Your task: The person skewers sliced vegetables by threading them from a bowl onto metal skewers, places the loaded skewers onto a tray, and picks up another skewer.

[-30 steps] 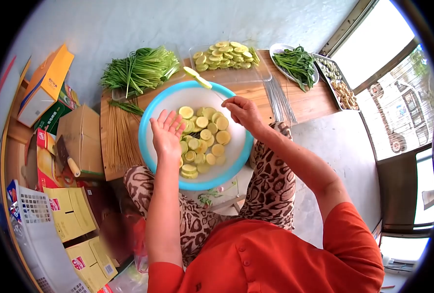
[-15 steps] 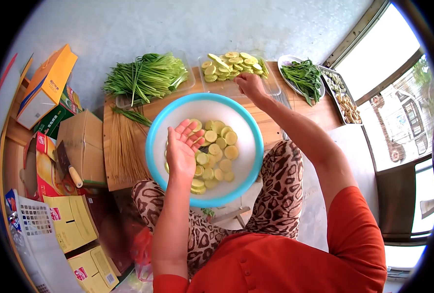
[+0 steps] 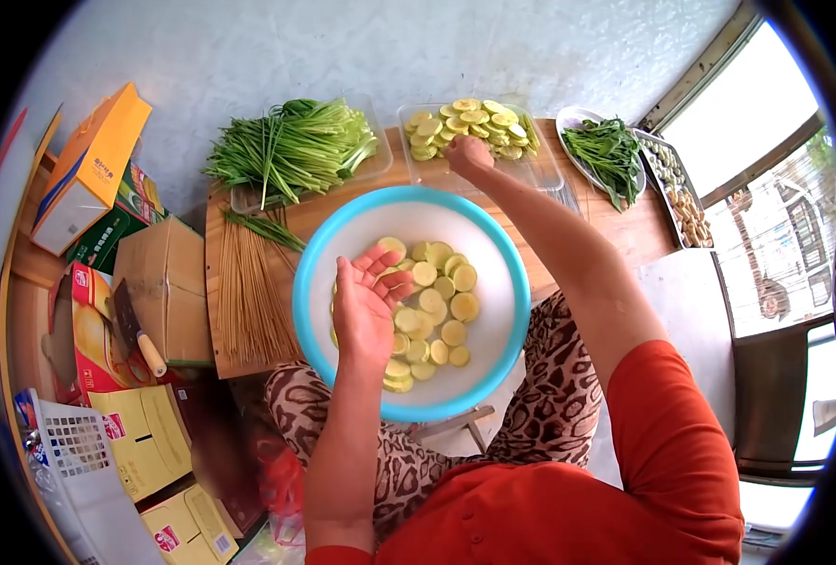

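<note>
Over the blue-rimmed white basin [image 3: 307,282], my left hand [image 3: 373,299] is held palm up with its fingers apart and nothing in it. Several round zucchini slices [image 3: 429,299] lie in the basin below it. My right hand [image 3: 470,156] reaches across to a clear plastic tray [image 3: 529,177] behind the basin. Its fingers are curled closed at the front of the piled zucchini slices [image 3: 479,121]; whatever they grip is hidden.
Bamboo skewers [image 3: 249,292] lie on the wooden table [image 3: 616,221] left of the basin. Behind them is a tray of green chives [image 3: 296,151]. A plate of leafy greens [image 3: 608,158] and a metal tray [image 3: 680,193] stand right. A knife [image 3: 140,334] rests by the cardboard boxes.
My right hand has moved a little left relative to the tray, up against the piled slices. My left hand stays palm up over the basin. The whole view has shifted slightly.
</note>
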Action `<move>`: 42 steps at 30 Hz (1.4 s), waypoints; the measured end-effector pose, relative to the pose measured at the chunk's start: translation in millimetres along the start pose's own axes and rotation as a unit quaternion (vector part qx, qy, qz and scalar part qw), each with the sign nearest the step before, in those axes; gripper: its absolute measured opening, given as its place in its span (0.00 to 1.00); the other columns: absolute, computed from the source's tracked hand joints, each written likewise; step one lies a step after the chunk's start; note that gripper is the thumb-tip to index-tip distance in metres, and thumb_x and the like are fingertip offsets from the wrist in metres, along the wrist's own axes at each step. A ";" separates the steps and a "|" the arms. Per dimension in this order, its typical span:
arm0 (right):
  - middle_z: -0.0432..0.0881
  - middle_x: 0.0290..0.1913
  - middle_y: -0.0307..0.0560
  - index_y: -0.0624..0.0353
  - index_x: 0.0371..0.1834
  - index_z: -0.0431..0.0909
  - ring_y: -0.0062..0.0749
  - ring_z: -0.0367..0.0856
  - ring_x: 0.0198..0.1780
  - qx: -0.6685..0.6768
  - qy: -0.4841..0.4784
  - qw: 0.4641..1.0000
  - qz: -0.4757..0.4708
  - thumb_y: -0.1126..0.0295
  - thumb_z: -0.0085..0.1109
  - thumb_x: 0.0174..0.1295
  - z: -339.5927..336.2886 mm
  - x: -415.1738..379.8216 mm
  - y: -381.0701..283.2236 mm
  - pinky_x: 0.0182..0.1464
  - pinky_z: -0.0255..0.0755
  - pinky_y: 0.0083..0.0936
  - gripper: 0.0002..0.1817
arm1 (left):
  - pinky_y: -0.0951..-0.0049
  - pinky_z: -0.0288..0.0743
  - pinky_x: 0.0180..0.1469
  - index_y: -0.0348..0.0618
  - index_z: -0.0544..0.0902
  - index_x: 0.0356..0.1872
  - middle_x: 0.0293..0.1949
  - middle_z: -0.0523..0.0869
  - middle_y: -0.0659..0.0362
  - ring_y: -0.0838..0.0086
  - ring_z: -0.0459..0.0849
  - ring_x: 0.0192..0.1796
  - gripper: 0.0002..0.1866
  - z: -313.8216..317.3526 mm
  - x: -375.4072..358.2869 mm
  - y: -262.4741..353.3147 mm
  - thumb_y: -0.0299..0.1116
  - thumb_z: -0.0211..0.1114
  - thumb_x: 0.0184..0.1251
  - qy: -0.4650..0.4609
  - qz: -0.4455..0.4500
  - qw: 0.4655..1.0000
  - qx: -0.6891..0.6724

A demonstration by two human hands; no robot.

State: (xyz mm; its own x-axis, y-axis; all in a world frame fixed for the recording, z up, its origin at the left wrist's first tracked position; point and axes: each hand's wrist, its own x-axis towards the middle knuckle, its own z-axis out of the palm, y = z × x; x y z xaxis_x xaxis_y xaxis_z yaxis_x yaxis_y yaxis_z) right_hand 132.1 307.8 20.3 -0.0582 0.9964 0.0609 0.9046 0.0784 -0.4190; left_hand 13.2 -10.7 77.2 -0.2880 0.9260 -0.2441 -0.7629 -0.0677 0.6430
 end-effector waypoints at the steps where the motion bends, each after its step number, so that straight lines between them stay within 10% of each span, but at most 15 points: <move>1: 0.85 0.37 0.48 0.50 0.39 0.82 0.43 0.82 0.43 0.005 -0.046 0.999 -0.012 0.55 0.56 0.55 -2.6 -5.3 -0.4 0.45 0.75 0.38 0.15 | 0.67 0.76 0.48 0.38 0.73 0.53 0.47 0.79 0.54 0.69 0.81 0.42 0.27 0.1 0.0 0.0 0.53 0.41 0.75 0.000 -0.001 1.000 0.000; 11: 0.85 0.33 0.46 0.49 0.39 0.83 0.38 0.84 0.38 0.100 -0.060 0.988 -0.101 0.57 0.56 0.56 -89.6 -61.0 74.7 0.42 0.76 0.34 0.13 | 0.69 0.76 0.46 0.39 0.74 0.52 0.45 0.80 0.55 0.70 0.81 0.41 0.23 -9.3 -0.4 -10.5 0.50 0.43 0.75 0.006 -0.002 1.000 0.026; 20: 0.83 0.22 0.47 0.57 0.27 0.82 0.34 0.82 0.23 0.072 -0.073 0.991 0.089 0.62 0.56 0.54 -98.4 -87.0 325.9 0.30 0.76 0.33 0.11 | 0.69 0.75 0.47 0.39 0.75 0.52 0.45 0.81 0.56 0.70 0.80 0.42 0.22 -15.5 0.7 -22.5 0.49 0.46 0.74 0.014 -0.024 0.998 0.048; 31: 0.83 0.45 0.57 0.61 0.40 0.83 0.48 0.82 0.49 -0.106 -0.099 0.980 0.137 0.60 0.55 0.52 -74.5 -158.7 296.1 0.51 0.74 0.40 0.18 | 0.70 0.75 0.49 0.40 0.74 0.54 0.47 0.80 0.57 0.71 0.78 0.44 0.22 -31.9 13.2 -40.9 0.48 0.48 0.74 0.018 -0.049 0.995 0.084; 42: 0.85 0.38 0.54 0.59 0.37 0.83 0.44 0.84 0.40 0.001 -0.123 0.980 0.157 0.60 0.55 0.54 -84.6 -154.4 306.0 0.45 0.76 0.36 0.16 | 0.70 0.75 0.49 0.38 0.73 0.54 0.45 0.80 0.56 0.71 0.78 0.44 0.22 -26.2 13.2 -38.4 0.48 0.48 0.74 -0.003 -0.050 0.995 0.089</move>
State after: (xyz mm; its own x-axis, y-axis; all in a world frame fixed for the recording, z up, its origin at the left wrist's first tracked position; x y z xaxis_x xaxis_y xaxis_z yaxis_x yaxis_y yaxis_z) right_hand 453.6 175.3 -40.7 0.1234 0.9487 -0.2913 0.8936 -0.2339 -0.3831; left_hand 23.5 -5.6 30.3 -0.2121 0.9272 -0.3087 -0.6723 0.0908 0.7347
